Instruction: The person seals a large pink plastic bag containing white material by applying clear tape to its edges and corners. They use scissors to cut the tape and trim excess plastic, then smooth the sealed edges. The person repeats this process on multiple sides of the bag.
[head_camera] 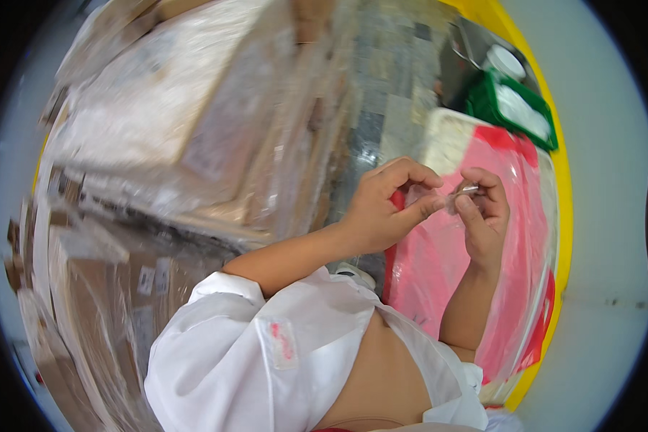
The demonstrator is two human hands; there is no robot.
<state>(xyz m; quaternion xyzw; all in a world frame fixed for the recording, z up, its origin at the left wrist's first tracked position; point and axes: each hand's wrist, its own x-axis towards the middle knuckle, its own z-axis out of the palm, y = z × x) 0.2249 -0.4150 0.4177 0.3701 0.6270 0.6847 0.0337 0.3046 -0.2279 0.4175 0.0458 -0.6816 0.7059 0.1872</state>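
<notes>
My left hand (386, 208) reaches in from the left and pinches a small piece of transparent plastic film (418, 193) between thumb and fingers. Close beside it, my right hand (480, 208) grips the film's other end with thumb and curled fingers. A small shiny object (468, 190) shows at the right fingers; whether it is metal or part of the film I cannot tell. Both hands are above a pink plastic sheet (432, 270) with red edges, which lies over a whitish surface (445, 135).
Cardboard boxes (97, 291) wrapped in stretch film stand on the left, with a larger wrapped stack (156, 108) beyond. A green plastic crate (545, 141) with white contents and a white tub (505, 62) sit at the upper right. A yellow band (564, 216) runs along the wall.
</notes>
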